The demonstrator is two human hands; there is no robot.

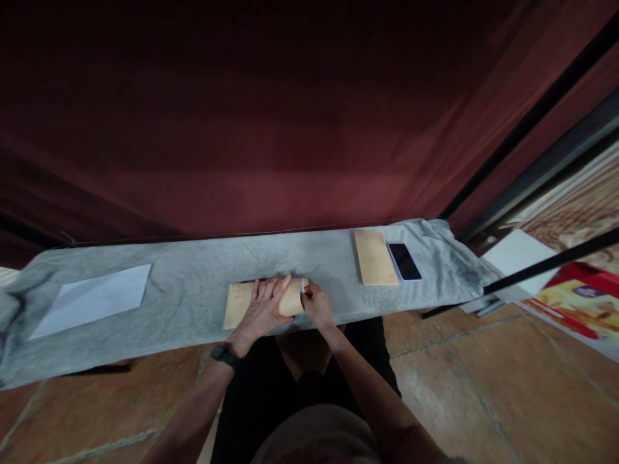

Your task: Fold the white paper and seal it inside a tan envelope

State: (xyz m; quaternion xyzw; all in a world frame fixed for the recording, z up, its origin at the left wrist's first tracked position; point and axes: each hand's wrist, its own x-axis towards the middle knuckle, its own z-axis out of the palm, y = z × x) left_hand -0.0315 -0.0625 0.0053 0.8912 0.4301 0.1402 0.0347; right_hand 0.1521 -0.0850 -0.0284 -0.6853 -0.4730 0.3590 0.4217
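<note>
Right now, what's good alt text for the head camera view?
A left hand lies spread on a tan envelope on grey cloth, the right hand curled at its end; white paper lies left, another envelope and phone right.

The scene is dim, the red curtain (290, 167) sinking to near black at the top, while the grey cloth (193, 264) and white paper (97, 299) look brightest and a pale sheen lies on the floor (425, 380). Wide-angle distortion stretches the red box (575, 303) at the right edge. Overall softness leaves the print on the envelope (235, 308) unreadable.
</note>
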